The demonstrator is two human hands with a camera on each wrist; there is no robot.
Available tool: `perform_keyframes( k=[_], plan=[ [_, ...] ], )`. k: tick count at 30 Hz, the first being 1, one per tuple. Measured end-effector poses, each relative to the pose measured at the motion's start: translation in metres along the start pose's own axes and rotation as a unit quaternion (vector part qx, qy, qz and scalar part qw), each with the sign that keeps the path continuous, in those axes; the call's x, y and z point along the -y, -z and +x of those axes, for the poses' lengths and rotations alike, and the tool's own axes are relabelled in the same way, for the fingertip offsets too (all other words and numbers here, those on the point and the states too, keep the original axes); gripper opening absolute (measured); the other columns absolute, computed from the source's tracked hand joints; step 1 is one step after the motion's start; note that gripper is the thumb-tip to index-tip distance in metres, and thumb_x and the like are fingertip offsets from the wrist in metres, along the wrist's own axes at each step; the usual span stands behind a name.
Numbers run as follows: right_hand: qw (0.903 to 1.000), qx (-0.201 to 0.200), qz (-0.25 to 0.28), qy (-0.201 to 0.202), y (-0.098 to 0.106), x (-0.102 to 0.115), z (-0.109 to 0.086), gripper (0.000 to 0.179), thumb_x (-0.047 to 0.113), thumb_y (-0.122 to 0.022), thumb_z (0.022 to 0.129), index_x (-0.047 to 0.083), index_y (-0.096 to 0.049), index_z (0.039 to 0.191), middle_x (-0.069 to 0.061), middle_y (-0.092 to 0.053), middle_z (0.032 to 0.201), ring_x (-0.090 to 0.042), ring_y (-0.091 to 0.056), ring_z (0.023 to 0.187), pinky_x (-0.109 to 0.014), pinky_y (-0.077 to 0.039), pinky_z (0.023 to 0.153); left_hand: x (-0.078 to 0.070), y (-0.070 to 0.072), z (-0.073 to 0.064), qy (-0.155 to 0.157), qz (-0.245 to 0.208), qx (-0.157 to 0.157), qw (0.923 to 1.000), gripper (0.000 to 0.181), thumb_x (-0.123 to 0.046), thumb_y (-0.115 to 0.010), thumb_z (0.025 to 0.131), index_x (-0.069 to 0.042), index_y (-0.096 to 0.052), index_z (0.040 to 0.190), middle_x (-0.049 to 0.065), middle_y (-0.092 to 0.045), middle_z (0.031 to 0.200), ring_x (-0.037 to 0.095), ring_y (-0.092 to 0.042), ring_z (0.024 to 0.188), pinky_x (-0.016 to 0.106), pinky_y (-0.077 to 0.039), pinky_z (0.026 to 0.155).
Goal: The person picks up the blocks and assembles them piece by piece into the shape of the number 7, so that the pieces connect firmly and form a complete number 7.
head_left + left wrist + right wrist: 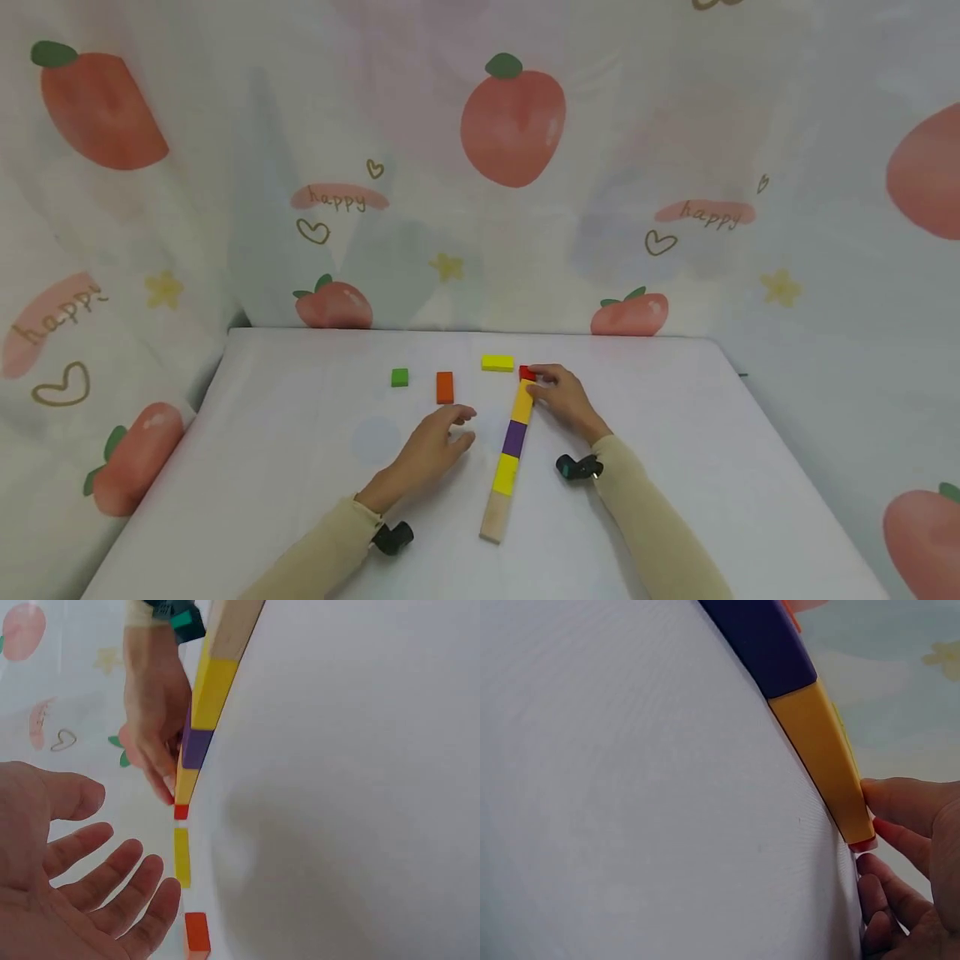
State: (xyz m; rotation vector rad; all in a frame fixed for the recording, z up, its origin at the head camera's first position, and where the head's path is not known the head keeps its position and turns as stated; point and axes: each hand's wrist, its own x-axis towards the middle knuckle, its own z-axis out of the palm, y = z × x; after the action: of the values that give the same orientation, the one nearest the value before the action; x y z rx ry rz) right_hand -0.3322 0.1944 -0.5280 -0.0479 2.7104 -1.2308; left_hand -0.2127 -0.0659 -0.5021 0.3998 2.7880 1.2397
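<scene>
A line of blocks runs away across the table: a bare wood block [495, 516], a yellow block [506, 474], a purple block [513, 438], an orange-yellow block [522, 402] and, at the far end, a red block [527, 373]. My right hand [565, 402] is at that far end, its fingers curled at the red block and the thumb against the orange-yellow block [821, 761]. My left hand [431, 444] hovers left of the line, fingers loosely spread and nothing in it. In the right wrist view the red block [863, 845] is mostly hidden.
Beyond my left hand lie an orange block [445, 387] and a green block [400, 377]. Another yellow block [497, 363] lies just left of the red one. The white table [675, 467] ends at a fruit-print cloth backdrop [525, 242].
</scene>
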Motion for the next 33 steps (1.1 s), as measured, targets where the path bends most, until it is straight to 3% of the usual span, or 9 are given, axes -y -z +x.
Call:
perform_keyframes(
  k=[6, 13, 17, 24, 33],
  plan=[
    [1.0, 0.005, -0.002, 0.005, 0.0, -0.001, 0.003, 0.047, 0.032, -0.066, 0.092, 0.022, -0.057, 0.137, -0.014, -0.052, 0.137, -0.034, -0.045, 0.127, -0.055, -0.035, 0.112, 0.003, 0.007, 0.02, 0.001, -0.01, -0.04, 0.9991, 0.035, -0.021, -0.064, 0.095, -0.012, -0.058, 0.129, 0.007, -0.063, 0.127, 0.021, -0.058, 0.116, 0.041, -0.05, 0.099],
    [0.9999, 0.002, 0.011, 0.003, 0.001, 0.003, -0.002, 0.047, 0.03, -0.067, 0.092, 0.021, -0.058, 0.137, -0.015, -0.052, 0.137, -0.034, -0.045, 0.128, -0.054, -0.034, 0.113, 0.005, 0.009, 0.043, -0.031, -0.03, -0.07, 0.9967, 0.036, -0.017, -0.067, 0.093, -0.006, -0.06, 0.126, 0.012, -0.065, 0.124, 0.025, -0.061, 0.112, 0.043, -0.051, 0.097],
    [0.9999, 0.002, 0.01, 0.003, 0.001, 0.003, -0.003, 0.046, 0.029, -0.066, 0.092, 0.021, -0.058, 0.137, -0.015, -0.052, 0.137, -0.034, -0.045, 0.127, -0.054, -0.034, 0.112, 0.004, 0.008, 0.056, -0.033, -0.024, -0.085, 0.9955, 0.035, -0.018, -0.067, 0.093, -0.008, -0.061, 0.125, 0.012, -0.065, 0.122, 0.024, -0.06, 0.112, 0.041, -0.051, 0.096],
    [0.9999, 0.002, 0.01, 0.0, 0.003, 0.002, 0.0, 0.047, 0.03, -0.067, 0.093, 0.021, -0.057, 0.138, -0.014, -0.051, 0.138, -0.034, -0.045, 0.128, -0.054, -0.033, 0.113, 0.006, 0.006, 0.08, -0.027, -0.032, -0.096, 0.9945, 0.036, -0.018, -0.066, 0.094, -0.008, -0.059, 0.128, 0.01, -0.064, 0.123, 0.024, -0.059, 0.113, 0.041, -0.05, 0.099],
    [1.0, 0.001, 0.0, -0.005, 0.003, 0.004, -0.001, 0.048, 0.03, -0.068, 0.092, 0.02, -0.058, 0.138, -0.012, -0.053, 0.138, -0.033, -0.046, 0.127, -0.053, -0.034, 0.113, 0.002, 0.005, 0.098, -0.005, -0.021, -0.094, 0.9953, 0.036, -0.018, -0.066, 0.094, -0.009, -0.059, 0.128, 0.008, -0.063, 0.123, 0.024, -0.059, 0.114, 0.04, -0.049, 0.1]
  ],
)
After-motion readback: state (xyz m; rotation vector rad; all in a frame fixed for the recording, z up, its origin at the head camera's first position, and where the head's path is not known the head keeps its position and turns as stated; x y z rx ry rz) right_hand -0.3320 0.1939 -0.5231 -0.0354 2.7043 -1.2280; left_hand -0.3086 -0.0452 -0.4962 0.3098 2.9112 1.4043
